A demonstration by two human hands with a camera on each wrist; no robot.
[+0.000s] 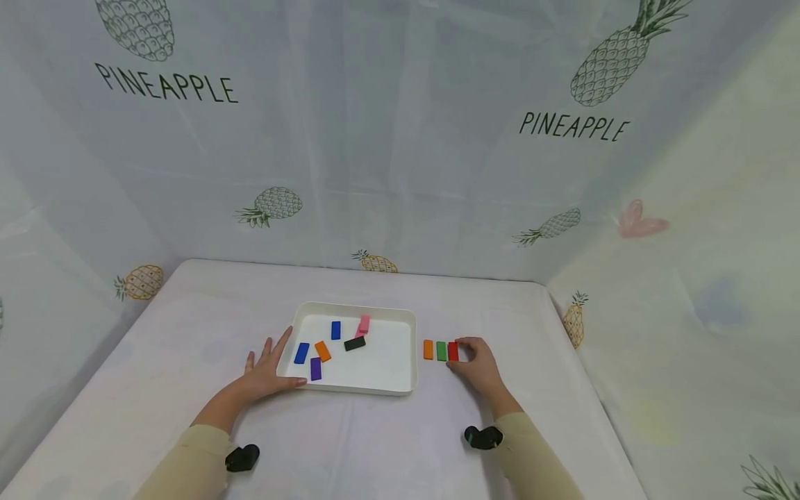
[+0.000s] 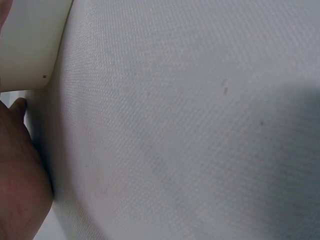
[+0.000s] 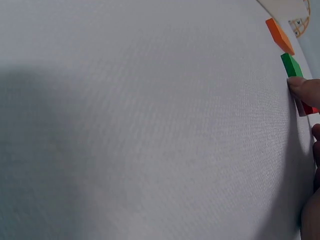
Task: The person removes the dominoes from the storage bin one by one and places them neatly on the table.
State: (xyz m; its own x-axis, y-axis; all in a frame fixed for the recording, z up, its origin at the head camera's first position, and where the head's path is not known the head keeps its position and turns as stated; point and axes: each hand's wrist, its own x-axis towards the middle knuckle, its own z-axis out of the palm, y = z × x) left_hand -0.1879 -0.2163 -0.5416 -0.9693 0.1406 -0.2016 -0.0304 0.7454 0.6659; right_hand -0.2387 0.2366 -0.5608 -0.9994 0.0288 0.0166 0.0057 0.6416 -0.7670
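Observation:
At the right of the table my right hand [image 1: 480, 368] pinches a red rectangular block [image 1: 453, 351] between thumb and forefinger. Beside it stand a green block [image 1: 441, 351] and an orange block [image 1: 428, 349], making a short row. In the right wrist view the thumb [image 3: 306, 91] covers part of the red block [image 3: 310, 109], close by the green block [image 3: 291, 65]. My left hand [image 1: 259, 380] rests with fingers spread at the left side of a shallow white tray [image 1: 384, 354], its thumb at the near rim.
Inside the tray lie two blue blocks [image 1: 335, 330], an orange block [image 1: 322, 351], a purple block [image 1: 315, 369], a black block [image 1: 354, 344] and overlapping pink pieces [image 1: 364, 324]. A white cloth [image 1: 375, 444] covers the table. Pineapple-printed curtains [image 1: 400, 139] hang behind and beside it.

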